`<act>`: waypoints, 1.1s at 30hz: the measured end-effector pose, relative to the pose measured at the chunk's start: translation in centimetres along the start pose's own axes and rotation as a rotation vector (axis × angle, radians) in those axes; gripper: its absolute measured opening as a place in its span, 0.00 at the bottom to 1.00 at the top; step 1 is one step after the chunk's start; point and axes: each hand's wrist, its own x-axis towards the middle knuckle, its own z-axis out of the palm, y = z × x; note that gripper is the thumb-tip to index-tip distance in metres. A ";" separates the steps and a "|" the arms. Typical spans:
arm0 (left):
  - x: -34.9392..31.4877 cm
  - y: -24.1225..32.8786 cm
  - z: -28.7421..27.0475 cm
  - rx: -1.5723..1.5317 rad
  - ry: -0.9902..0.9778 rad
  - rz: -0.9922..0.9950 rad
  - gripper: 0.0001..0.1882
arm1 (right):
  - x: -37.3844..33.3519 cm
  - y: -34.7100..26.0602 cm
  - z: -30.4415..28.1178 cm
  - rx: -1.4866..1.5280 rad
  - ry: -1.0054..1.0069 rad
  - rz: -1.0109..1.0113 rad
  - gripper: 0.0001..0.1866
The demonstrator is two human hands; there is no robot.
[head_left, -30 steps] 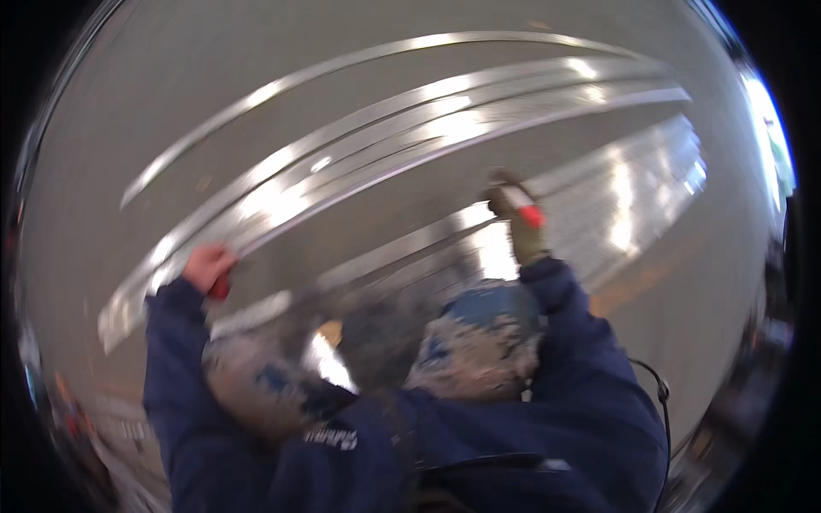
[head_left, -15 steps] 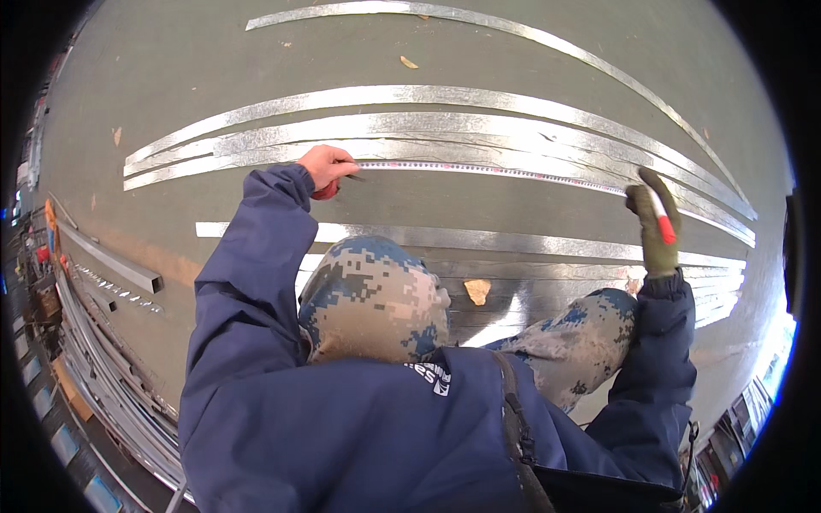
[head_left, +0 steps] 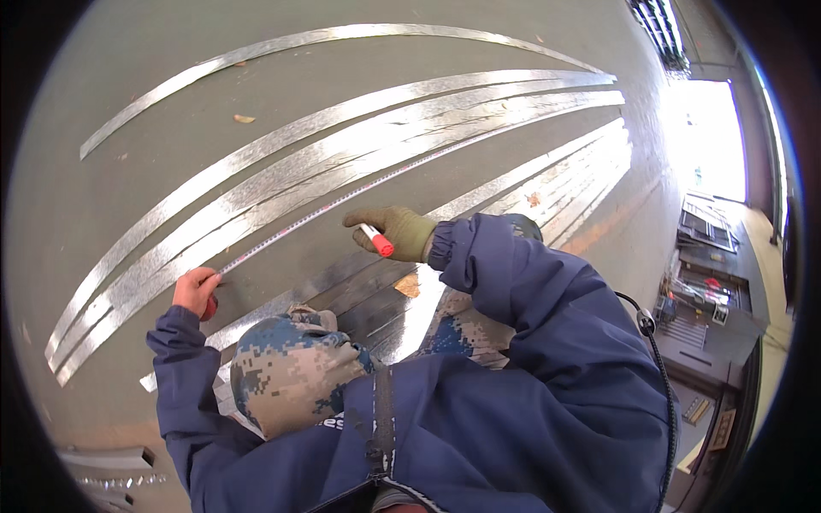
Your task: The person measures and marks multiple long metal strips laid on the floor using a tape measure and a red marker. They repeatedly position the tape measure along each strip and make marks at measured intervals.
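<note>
My bare left hand is closed around a tape measure; only a bit of its red case shows beneath the fingers. Its pale blade runs out to the right, along the near edge of long shiny metal strips lying on the floor. In a green work glove, my right hand grips a white marker with a red end. That hand hovers on the near side of the blade, apart from it, above nearer strips.
A single curved-looking strip lies farthest away. Dry leaves are scattered about. Metal racks and frames stand at the right, near a bright doorway. A square metal tube rests at the lower left.
My view has swung to the right. My right hand has come away from the blade's far stretch, back toward my body, still with the marker. The left hand keeps hold of the tape measure.
</note>
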 end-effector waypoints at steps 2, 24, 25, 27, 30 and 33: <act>0.1 -0.9 -0.1 -0.024 -0.030 -0.046 0.08 | 0.3 1.3 0.6 0.010 0.031 -0.004 0.19; -0.5 1.8 0.3 0.172 0.044 0.109 0.12 | 9.6 4.2 5.9 -0.585 0.091 -0.180 0.32; -0.9 1.8 0.4 0.218 0.067 0.103 0.12 | 9.7 3.7 6.4 -0.585 0.066 -0.185 0.33; -0.9 2.2 0.8 0.193 0.075 0.094 0.14 | 10.1 3.1 6.9 -0.596 0.011 -0.156 0.37; -0.4 2.7 1.3 0.146 0.042 0.009 0.14 | 10.0 4.6 7.8 -0.599 0.014 -0.182 0.41; -0.6 1.1 1.5 0.208 0.121 0.134 0.14 | 9.9 4.7 7.6 -0.621 -0.004 -0.223 0.42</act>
